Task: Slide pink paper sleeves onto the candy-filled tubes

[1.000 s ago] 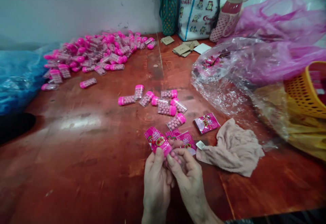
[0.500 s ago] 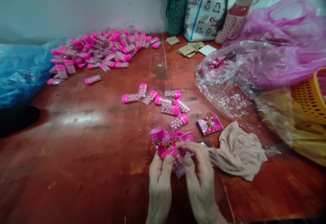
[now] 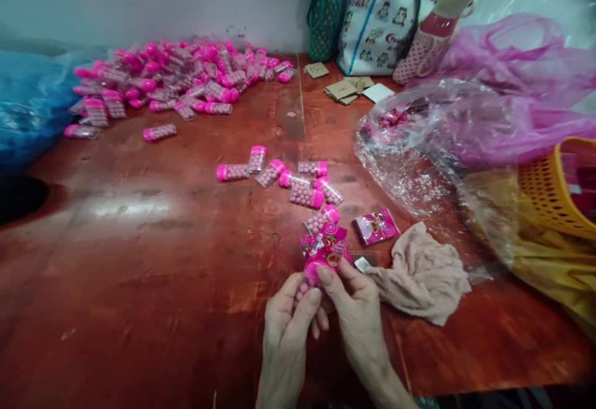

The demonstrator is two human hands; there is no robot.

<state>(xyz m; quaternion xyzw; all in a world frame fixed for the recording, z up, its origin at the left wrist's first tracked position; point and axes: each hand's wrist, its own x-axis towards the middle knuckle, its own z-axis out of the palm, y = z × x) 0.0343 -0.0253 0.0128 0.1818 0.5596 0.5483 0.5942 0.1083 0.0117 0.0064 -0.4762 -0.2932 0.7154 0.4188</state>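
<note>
I hold a clear tube [image 3: 308, 280] of pink candy balls, pink cap up, tilted; a pink printed sleeve [image 3: 327, 247] sits at its cap end.

two bare hands show at the lower middle, the left hand [image 3: 287, 325] and the right hand [image 3: 354, 310], each with its wrist and a short run of forearm reaching the bottom edge. no gloves, no rings, no watch and no bracelet show on either. the fingernails are short and unpainted. the backs of both hands look veined and creased at the knuckles. no sleeve shows on the left; by the right forearm a scrap of dark cloth sits at the bottom edge, too little to tell what it is.
</note>
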